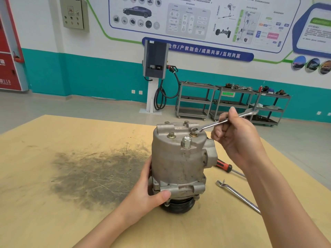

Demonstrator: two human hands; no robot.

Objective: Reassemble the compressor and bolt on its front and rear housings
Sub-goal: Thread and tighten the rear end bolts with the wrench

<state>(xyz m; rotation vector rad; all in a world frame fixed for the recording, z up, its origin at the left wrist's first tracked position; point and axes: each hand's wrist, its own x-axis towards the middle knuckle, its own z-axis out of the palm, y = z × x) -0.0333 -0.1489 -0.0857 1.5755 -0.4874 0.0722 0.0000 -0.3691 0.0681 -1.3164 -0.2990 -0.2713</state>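
Note:
A grey metal compressor (180, 161) stands upright on the wooden table (53, 203), its black pulley (179, 205) at the bottom. Several brass-coloured bolts sit in its top housing. My left hand (152, 190) grips the compressor's lower left side, thumb across the front flange. My right hand (236, 138) holds a silver open-end wrench (223, 121). The wrench's near jaw sits just above the right-hand top bolt (193, 134). A larger silver hex fitting (186, 142) stands at the front of the top.
To the right of the compressor lie a red-and-black-handled screwdriver (225, 167) and a long silver wrench (238, 196). A dark grease smear (96, 176) covers the table's middle left. Beyond the table stand metal carts (231, 104) and a charging post (155, 77).

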